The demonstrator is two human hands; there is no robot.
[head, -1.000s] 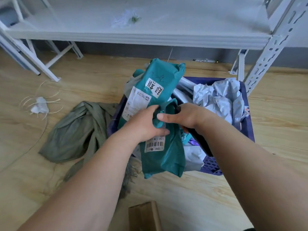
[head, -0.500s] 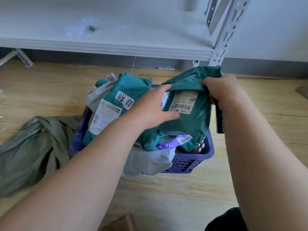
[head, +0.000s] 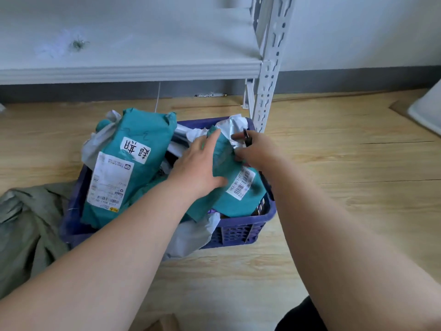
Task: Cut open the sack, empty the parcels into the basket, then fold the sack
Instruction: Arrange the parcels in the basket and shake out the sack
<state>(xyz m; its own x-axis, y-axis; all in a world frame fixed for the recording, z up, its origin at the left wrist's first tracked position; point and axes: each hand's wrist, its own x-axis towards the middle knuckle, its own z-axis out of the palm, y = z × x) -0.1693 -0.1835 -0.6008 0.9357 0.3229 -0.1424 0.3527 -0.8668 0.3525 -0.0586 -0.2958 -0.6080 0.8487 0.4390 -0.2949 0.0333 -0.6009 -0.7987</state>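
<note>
A blue plastic basket (head: 238, 231) stands on the wooden floor, piled with parcels. A large teal parcel (head: 133, 163) with white labels leans in its left half. A smaller teal parcel (head: 241, 199) with a barcode label lies in the right half. My left hand (head: 198, 168) presses on that smaller parcel with straight fingers. My right hand (head: 259, 152) touches its far end while its curled fingers hold a black tool (head: 247, 137). The olive-green sack (head: 23, 225) lies crumpled on the floor left of the basket.
A white metal rack upright (head: 267, 80) stands just behind the basket's right corner, and its shelf board (head: 119, 70) runs across the back. Grey parcels (head: 191, 237) hang over the basket's near rim. A white object (head: 427, 111) sits at the right edge.
Both hands lifted the smaller teal parcel from the basket's front, swung it right and lowered it into the right half. My left hand now lies flat on it.
</note>
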